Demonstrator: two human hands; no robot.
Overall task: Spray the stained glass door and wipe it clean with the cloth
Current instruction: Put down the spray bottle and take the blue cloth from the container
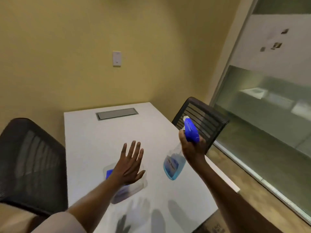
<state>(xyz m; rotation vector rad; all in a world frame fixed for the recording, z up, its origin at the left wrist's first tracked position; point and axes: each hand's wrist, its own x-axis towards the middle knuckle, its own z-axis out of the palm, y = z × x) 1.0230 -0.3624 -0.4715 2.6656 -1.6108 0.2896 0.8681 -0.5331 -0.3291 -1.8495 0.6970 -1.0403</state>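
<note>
My right hand (193, 148) grips a spray bottle (174, 165) by its neck, lifted above the white table (94, 137). The bottle has a blue trigger head and clear body with blue liquid. My left hand (129, 163) hovers flat with fingers spread over a clear plastic bag (138, 184) lying on the table; something blue, likely the cloth (109, 174), shows inside it, partly hidden by the hand. The glass door (272, 91) stands at the right, with a frosted band bearing several small dark stains.
Two black mesh chairs flank the table, one at the left (30, 162) and one at the right (202, 116) between table and glass. A grey cable hatch (117, 113) sits in the table's far end. A wall plate (116, 58) is on the yellow wall.
</note>
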